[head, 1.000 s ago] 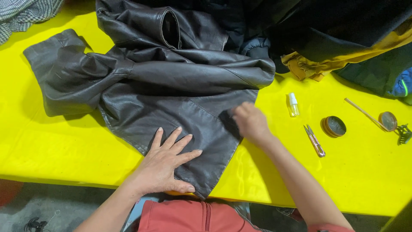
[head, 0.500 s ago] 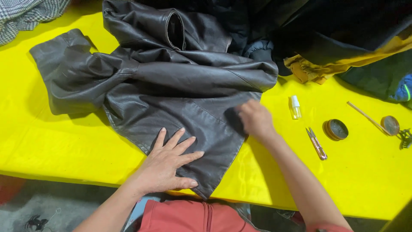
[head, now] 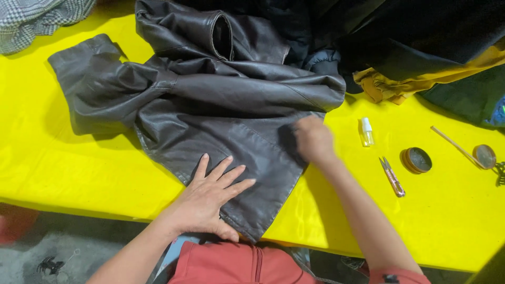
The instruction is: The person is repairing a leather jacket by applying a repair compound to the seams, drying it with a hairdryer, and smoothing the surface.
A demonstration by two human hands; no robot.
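Note:
A dark grey leather jacket (head: 210,100) lies spread on a yellow table (head: 63,163). My left hand (head: 210,197) rests flat on the jacket's lower panel near the front edge, fingers spread. My right hand (head: 314,139) is on the panel's right edge, fingers curled down against the leather and blurred by motion. I cannot tell whether it holds anything beneath the fingers.
Right of the jacket lie a small clear bottle (head: 366,132), small snips (head: 393,177), a round open tin (head: 417,160), its lid (head: 484,156) and a thin stick (head: 456,146). Dark and mustard clothes (head: 421,58) pile at the back right, checked cloth (head: 37,18) at the back left.
My right hand has shifted slightly along the jacket's right edge in a rubbing motion. The left hand stays flat on the leather.

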